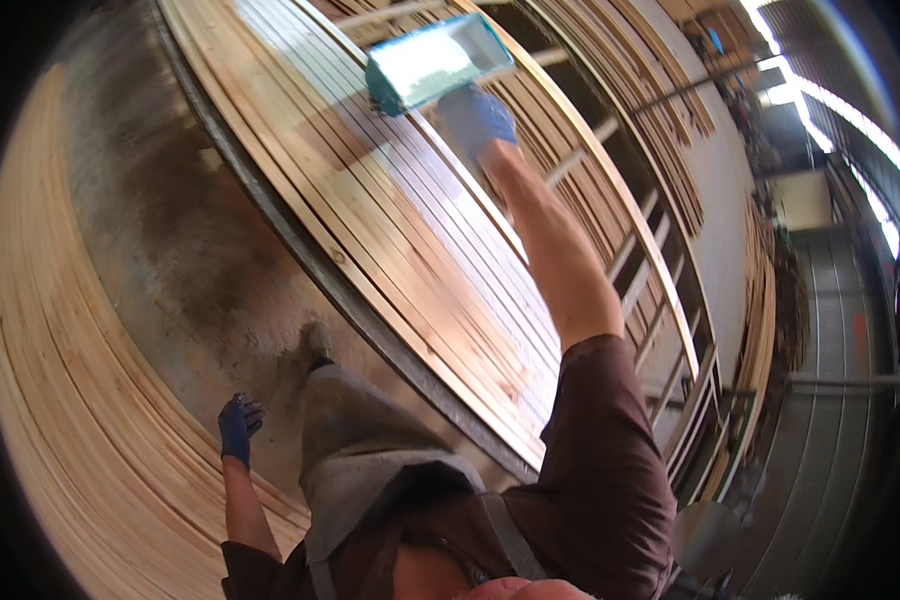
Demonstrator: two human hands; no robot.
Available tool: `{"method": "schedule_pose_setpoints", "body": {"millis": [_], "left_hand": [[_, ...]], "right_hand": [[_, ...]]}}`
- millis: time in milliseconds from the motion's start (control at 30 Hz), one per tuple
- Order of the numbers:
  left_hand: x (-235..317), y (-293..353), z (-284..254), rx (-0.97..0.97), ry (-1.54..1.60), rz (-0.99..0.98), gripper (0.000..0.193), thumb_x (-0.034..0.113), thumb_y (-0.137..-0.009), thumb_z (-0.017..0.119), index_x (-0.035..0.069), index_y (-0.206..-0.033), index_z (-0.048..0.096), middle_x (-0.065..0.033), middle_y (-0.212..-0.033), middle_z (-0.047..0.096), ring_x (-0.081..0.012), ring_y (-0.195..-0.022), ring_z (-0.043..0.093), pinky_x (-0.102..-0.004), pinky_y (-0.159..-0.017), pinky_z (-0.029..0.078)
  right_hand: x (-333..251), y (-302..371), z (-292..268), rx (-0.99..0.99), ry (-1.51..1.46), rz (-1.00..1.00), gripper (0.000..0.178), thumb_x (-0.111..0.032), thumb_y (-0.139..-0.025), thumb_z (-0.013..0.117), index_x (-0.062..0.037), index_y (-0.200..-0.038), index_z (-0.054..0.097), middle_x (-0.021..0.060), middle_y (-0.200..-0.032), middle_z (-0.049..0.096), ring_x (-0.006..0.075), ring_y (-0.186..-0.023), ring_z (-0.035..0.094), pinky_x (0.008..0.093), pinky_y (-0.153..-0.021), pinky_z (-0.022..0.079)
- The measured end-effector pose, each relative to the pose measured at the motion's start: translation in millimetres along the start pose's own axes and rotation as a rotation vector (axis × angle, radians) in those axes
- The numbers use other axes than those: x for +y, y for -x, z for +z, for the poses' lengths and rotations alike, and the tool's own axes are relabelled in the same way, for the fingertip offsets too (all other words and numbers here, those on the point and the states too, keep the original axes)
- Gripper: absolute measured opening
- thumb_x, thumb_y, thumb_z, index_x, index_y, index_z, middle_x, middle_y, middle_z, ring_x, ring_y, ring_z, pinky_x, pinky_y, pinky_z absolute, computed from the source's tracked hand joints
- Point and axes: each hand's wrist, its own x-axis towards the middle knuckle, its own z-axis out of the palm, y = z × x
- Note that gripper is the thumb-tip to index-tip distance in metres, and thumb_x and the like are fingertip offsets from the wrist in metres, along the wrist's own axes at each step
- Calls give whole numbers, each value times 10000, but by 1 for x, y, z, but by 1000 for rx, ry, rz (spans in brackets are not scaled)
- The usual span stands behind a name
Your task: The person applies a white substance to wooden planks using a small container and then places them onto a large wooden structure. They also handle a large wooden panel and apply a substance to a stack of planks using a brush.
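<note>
My right hand [477, 118], in a blue glove, reaches far out over a stack of long pale wooden slats [390, 220] and grips a teal rectangular tray [428, 62] with a white inside, held tilted above the slats. My left hand [238, 424], also in a blue glove, hangs at my side over the concrete floor with its fingers loosely curled and nothing in it.
A dark metal rail [310, 260] edges the slat stack. Another pile of pale boards [60, 400] curves along the left. My grey trouser leg and shoe [316, 345] stand on the stained concrete floor [160, 220]. Wooden racks [660, 260] and a corrugated wall [830, 340] lie to the right.
</note>
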Motion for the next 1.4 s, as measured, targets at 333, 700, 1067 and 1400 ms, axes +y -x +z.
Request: {"method": "schedule_pose_setpoints", "body": {"millis": [333,700,1067,1400], "left_hand": [[-114,-42,-57,-479,-12,-246,373,395,-900,566,104,-1134,569,-138,-1015,664,-249,-778,636,-375,-668,490],[-116,15,-24,-193,-389,-253,345,369,-912,553,110,-1138,579,-148,-931,677,-253,-680,634,-361,-617,481],[-60,2,-71,-171,-406,-221,256,263,-948,473,101,-1091,611,-137,-918,676,-249,-728,648,-357,-619,493],[21,-119,-157,-376,237,-210,249,332,-946,485,115,-1032,572,-148,-870,669,-260,-678,648,-380,-531,480]], "right_hand": [[158,365,-92,-207,168,410,274,-315,-831,624,-89,-963,706,185,-896,697,354,-862,676,424,-741,534],[237,740,-117,26,90,598,216,-235,-821,633,-70,-953,675,209,-832,677,401,-799,654,494,-657,516],[130,583,-80,-335,216,333,207,-242,-813,634,-82,-933,688,169,-800,683,352,-751,669,442,-651,528],[-49,78,13,-62,-175,-197,309,-197,-912,513,-69,-1175,611,200,-1102,651,323,-1033,625,413,-909,485]]}}
